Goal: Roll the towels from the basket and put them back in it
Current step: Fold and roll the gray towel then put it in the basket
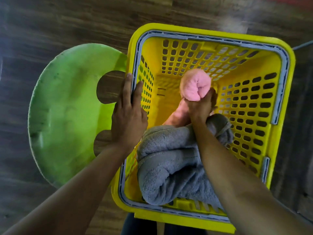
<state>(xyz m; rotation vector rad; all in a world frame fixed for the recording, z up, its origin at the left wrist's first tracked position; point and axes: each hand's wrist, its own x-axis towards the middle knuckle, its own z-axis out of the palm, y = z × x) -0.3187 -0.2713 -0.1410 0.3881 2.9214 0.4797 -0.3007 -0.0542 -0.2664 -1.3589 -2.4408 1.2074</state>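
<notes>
A: Floor & room, what's showing?
B: Dark wood-plank floor (50,22) is filling the whole bkgd, planks running left to right. The top right is going hazy w/ glare. Can't tell if the basket is sitting on the floor or on the person's lap. A thin grey cable (303,45) is lying on the floor just past the basket's far right corner.
A: Basket?
B: Yellow basket (290,99) is taking up centre & right, w/ slotted walls & a grey band running round inside the rim. A green plastic seat (67,107) w/ rounded cut-outs is lying just left of it, touching or tucked under the left rim, can't tell which. Floor is showing thru the cut-outs.
A: Hands?
B: Left hand (128,116) is resting on the basket's left rim w/ fingers straight, some lying outside the rim & one inside. Right hand (201,107) is reaching down into the basket, fingers wrapping round a rolled pink towel (194,85). It's holding the roll near the middle of the basket, spiral end facing the camera.
A: Other towels?
B: Grey towels (169,167) are bunching in the near half, under the right forearm. A second pink towel (179,114) is lying lower down, just beyond the grey ones, partly hidden by the right hand. Dark trouser legs (140,224) are showing at the bottom edge, below the basket.
</notes>
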